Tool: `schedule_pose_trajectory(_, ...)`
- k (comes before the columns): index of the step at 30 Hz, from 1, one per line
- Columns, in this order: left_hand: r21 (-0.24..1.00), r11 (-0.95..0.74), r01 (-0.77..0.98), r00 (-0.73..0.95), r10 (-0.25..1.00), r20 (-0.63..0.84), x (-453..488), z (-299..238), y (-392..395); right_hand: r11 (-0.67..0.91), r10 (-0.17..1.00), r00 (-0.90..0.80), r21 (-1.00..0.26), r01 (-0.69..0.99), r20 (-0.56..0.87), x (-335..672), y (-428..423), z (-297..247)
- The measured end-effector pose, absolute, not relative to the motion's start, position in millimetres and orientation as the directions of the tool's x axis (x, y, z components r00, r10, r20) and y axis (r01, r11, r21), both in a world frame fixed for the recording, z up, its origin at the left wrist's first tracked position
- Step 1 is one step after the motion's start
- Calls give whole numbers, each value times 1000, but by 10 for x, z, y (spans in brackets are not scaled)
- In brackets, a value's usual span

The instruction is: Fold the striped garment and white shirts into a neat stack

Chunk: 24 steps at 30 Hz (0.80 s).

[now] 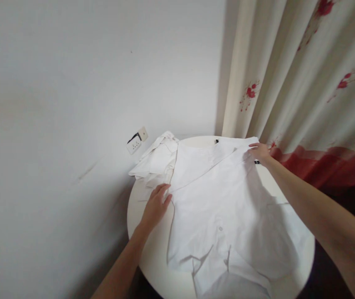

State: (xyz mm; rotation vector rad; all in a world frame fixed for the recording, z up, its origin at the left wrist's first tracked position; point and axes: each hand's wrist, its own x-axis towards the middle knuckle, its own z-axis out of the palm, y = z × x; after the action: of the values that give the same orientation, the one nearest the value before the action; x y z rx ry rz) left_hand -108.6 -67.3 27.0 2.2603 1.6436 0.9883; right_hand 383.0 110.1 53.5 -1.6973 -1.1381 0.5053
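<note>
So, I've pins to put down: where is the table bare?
The round table shows a bare patch at near left, bordered by the left forearm, the white shirt and the rim. A narrower strip shows between the shirt and the right forearm. It is crowded in the middle, under the shirt, and at back left, under bunched white cloth.

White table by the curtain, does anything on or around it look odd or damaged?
Yes: unlike the spread-out shirt, a crumpled white cloth seems to jut past the table's edge, and the wall bears a grey streak.
</note>
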Motion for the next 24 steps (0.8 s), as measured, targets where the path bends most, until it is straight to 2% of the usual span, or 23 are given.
schedule_pose_trajectory(6, 609, -264, 748, 199, 964, 174, -1069, 175, -212, -111, 866, 488, -911, 398, 108, 3857, 1080, 546)
schedule_pose_trajectory(11, 679, -239, 694, 260, 963, 73, -1105, 214, -240, -131, 874, 477, -904, 408, 89, 3820, 1108, 539)
schedule_pose_trajectory(18, 728, -230, 646, 252, 964, 82, -1216, 269, -336, -158, 888, 456, -894, 420, 57, 3765, 1145, 529)
schedule_pose_trajectory(24, 726, -229, 648, 231, 968, 98, -1343, 222, -397, -120, 881, 465, -905, 409, 93, 3782, 1154, 486)
